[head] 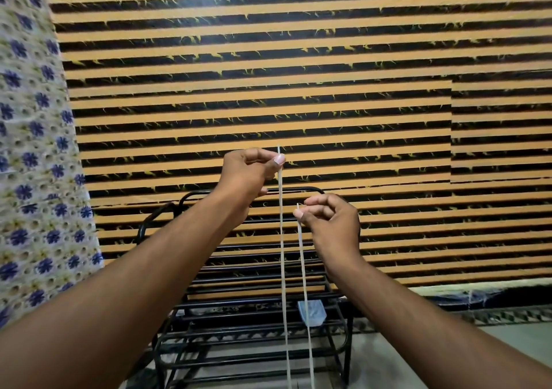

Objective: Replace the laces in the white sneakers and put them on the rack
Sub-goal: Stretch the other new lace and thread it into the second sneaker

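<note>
Pinched each end of the lace (pixel 283 239) — left hand (pixel 249 173) higher, right hand (pixel 330 221) lower; best evened before threading — sneakers unseen, rack (pixel 343 329) below.

Thin, flat white cloth lace (pixel 282 254), soft and matt. Black metal rack (pixel 257 311) of smooth, slightly shiny round bars. Striped orange and black wall (pixel 268 75), flat and dull. Flowery cloth (pixel 33 149) with a bumpy, holey weave.

Two hands (pixel 248 176) (pixel 331 221), two lace strands (pixel 282 254) (pixel 303 263), one black rack (pixel 254 314)
</note>
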